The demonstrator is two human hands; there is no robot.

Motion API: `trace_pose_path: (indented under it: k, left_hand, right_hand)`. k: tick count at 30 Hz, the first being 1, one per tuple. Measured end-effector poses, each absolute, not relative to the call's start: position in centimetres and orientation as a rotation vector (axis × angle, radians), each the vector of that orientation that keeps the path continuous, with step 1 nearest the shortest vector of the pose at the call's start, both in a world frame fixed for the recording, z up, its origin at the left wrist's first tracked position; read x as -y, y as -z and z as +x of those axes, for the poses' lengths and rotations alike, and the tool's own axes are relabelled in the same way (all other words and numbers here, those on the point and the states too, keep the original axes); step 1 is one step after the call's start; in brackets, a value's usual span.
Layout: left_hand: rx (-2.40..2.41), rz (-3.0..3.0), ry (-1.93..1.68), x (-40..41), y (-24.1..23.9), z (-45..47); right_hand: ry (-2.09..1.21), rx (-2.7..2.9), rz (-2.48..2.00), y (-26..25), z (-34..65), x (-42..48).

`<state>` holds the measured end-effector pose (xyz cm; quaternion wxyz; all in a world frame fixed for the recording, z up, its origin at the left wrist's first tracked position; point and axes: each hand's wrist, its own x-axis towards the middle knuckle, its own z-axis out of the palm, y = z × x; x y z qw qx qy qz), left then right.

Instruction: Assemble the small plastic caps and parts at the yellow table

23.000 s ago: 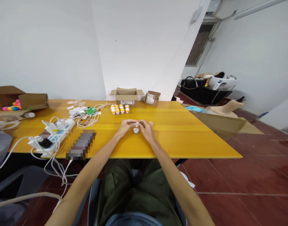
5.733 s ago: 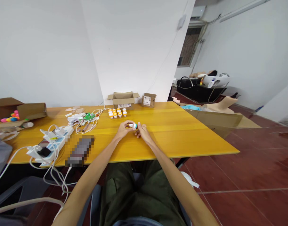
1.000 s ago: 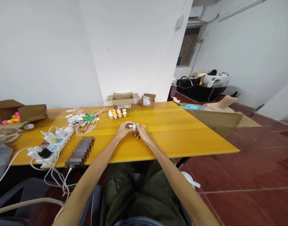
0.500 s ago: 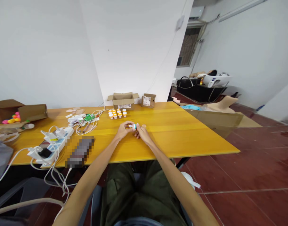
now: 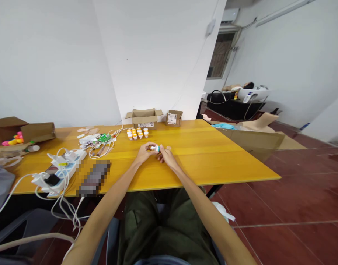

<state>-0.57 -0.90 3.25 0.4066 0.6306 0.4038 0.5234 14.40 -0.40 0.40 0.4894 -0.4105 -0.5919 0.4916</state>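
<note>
Between my two hands, above the middle of the table (image 5: 202, 154), is a small white container with a teal end (image 5: 157, 148). My left hand (image 5: 144, 152) closes its fingers around the white end. From the other side, my right hand (image 5: 167, 154) grips the teal end with thumb and fingers. Parts of the container are covered by my fingers. Just beyond my hands stands a cluster of several small white containers (image 5: 137, 133), some with orange tops and some all white. A round beige spot or disc (image 5: 169, 147) shows by my right hand.
Two cardboard boxes, a larger open one (image 5: 145, 118) and a smaller one (image 5: 174, 118), stand against the wall. At left lie a power strip (image 5: 72, 167) with tangled white cables, a blurred-out phone (image 5: 94, 179) and small parts. Another person's sleeve (image 5: 1, 186) shows at the far left edge.
Almost nothing differs. Both hands keep hold of the small container in the same place, and the view has shifted very slightly.
</note>
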Motion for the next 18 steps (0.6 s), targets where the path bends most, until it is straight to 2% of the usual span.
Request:
trace_pose_path:
  k: [18]
  left_hand:
    - [-1.013, 1.599, -1.312, 0.55, -2.9, -0.68]
  right_hand:
    - [-1.153, 1.449, -0.982, -0.25, 14.37, 0.29]
